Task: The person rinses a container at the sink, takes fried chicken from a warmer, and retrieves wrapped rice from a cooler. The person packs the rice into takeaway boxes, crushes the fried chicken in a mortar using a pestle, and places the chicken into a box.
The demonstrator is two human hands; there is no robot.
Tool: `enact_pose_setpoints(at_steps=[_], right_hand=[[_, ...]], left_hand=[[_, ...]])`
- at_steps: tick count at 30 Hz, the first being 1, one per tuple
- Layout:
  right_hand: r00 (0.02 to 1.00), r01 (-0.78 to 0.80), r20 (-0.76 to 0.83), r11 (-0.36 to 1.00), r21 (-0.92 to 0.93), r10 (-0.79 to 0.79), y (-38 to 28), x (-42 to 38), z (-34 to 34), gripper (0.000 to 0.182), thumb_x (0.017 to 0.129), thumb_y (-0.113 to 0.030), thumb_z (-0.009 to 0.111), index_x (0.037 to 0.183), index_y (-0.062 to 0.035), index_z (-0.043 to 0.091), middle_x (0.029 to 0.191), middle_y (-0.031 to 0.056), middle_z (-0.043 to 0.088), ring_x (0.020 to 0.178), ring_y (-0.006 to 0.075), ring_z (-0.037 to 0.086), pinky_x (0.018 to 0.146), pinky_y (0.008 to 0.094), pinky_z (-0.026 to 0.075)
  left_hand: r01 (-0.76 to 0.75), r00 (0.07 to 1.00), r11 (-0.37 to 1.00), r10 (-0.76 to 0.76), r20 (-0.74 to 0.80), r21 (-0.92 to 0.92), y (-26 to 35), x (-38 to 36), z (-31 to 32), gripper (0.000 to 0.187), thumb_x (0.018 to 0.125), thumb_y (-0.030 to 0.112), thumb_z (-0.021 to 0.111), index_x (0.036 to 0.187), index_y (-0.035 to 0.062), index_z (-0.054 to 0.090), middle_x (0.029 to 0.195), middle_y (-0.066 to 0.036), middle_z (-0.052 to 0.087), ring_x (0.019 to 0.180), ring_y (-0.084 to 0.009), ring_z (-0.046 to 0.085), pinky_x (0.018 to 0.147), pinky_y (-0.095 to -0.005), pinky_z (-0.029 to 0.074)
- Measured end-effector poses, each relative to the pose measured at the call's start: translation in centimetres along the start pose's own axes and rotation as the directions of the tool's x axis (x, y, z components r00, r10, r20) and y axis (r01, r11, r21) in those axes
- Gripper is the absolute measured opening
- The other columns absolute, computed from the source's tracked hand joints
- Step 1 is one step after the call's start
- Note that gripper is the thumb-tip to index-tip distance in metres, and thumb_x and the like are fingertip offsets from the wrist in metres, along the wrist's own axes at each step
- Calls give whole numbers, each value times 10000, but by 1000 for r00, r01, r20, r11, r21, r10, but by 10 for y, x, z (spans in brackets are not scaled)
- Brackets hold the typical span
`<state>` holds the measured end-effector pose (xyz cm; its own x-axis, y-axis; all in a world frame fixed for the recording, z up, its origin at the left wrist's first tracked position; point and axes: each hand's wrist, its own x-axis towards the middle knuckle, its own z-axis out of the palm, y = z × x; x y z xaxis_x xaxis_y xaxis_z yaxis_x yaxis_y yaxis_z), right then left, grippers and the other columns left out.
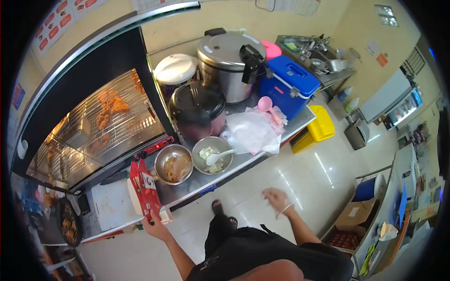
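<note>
At the counter's front edge, my left hand [156, 228] is closed on the lower end of a red printed paper food box [146, 189]. The box stands tilted beside a white cutting board [110, 201]. Out over the floor, my right hand [277, 199] holds nothing, its fingers apart and slightly bent. Right of the red box is a steel bowl [173, 164] with food and what looks like a clear plastic bag. Another metal bowl [212, 155] has white rice-like food and a white spoon [221, 156] in it.
A lit display warmer [93, 122] with fried chicken stands behind the counter. Along the counter are a dark rice cooker [199, 105], a large steel pot [229, 65], white plastic bags [251, 131], a pink ladle [266, 105] and a blue cooler [287, 86]. A yellow bin [316, 129] stands on the floor.
</note>
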<state>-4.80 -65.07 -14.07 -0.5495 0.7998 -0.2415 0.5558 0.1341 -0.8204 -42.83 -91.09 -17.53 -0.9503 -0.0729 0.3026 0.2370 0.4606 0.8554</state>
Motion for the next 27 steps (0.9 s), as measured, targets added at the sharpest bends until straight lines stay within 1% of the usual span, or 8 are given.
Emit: enact_pose_setpoints(at_steps=[5,7,8,11,12,17,21,27], right_hand=[[974,196,-99,975,-105,-206,-30,81,-94,214,956,-207,552,1070,-58,655,923,108,678,811,231,645,731,340,516],[920,281,-219,936,-214,-326,-48,112,-143,214,945,-212,562,1063,-61,657,952,118,680,863,264,650,764,351,512],[852,359,-270,876,-323,-449,-55,131,-172,217,939,-215,566,1059,-61,659,966,123,683,876,277,653,770,352,512],[861,147,-392,896,-419,-325,-91,190,-259,217,918,-243,584,1030,-77,667,989,136,681,893,303,652,787,376,511],[852,89,-438,903,-420,-288,-105,211,-283,214,910,-249,589,1022,-85,669,1010,141,679,906,312,650,795,387,510],[683,25,-421,594,-804,-597,-72,388,-399,284,857,-320,648,1012,-84,678,1000,159,686,971,315,650,844,444,503],[921,-179,-307,441,-879,-239,-85,472,-436,279,807,-292,672,998,-92,712,1012,165,694,987,319,662,873,426,522],[995,-62,-88,364,-929,-56,-73,525,-468,276,745,-225,644,953,-64,729,1035,192,685,1003,346,658,865,428,540]], left_hand=[[205,942,977,-179,283,-66,16,-5,31,331,849,232,752,991,-34,613,866,-92,584,748,-173,547,619,-302,443],[39,963,996,-15,268,-82,13,-5,41,370,853,255,748,1051,-25,608,886,-91,578,785,-182,551,634,-302,445],[-50,965,994,72,254,-94,7,-2,45,391,855,267,746,1081,-20,606,897,-90,576,804,-186,553,641,-303,445],[139,970,985,-157,185,107,-2,-1,46,417,885,280,711,1159,-10,588,956,-97,574,846,-196,549,657,-299,442],[38,991,980,-62,116,196,-1,-5,42,403,907,289,682,1163,-8,589,971,-99,572,860,-205,546,673,-303,440],[60,978,978,-17,-209,198,68,-39,64,361,978,297,578,1180,-3,588,1027,-113,585,864,-222,535,706,-313,424],[-30,920,1000,25,-392,-7,168,-86,126,308,1004,253,518,1201,25,582,1062,-82,606,722,-138,483,576,-242,366],[51,988,940,-96,-120,-338,324,-145,283,203,977,162,531,1139,53,587,924,-23,602,636,-45,433,497,-179,314]])
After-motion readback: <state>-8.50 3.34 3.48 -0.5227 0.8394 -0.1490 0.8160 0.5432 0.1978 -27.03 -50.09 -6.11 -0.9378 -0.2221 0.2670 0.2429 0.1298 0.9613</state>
